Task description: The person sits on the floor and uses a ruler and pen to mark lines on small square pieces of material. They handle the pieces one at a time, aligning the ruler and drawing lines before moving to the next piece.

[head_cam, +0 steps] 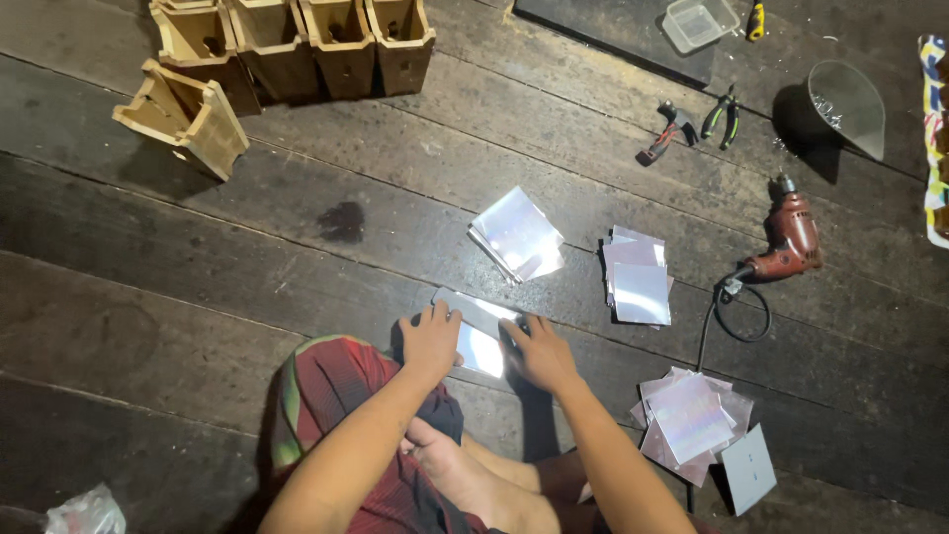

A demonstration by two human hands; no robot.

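Observation:
I sit on a dark wooden plank floor. My left hand point(432, 339) and my right hand point(539, 351) both press on a shiny sheet-metal piece point(479, 331) that lies on the floor in front of my knees. The left hand holds its left end, the right hand its right edge. Beyond it lie two stacks of cut shiny squares, one in the middle point(516, 235) and one to the right point(638, 277). A third, looser pile point(692, 420) rests by my right forearm.
Several small wooden boxes point(297, 44) stand at the far left, one tipped over point(183, 117). A red power drill point(791, 237) with its cord, a hammer point(667, 133), pliers point(724, 117), a clear plastic tub point(700, 22) and a metal scoop point(850, 104) lie at the right.

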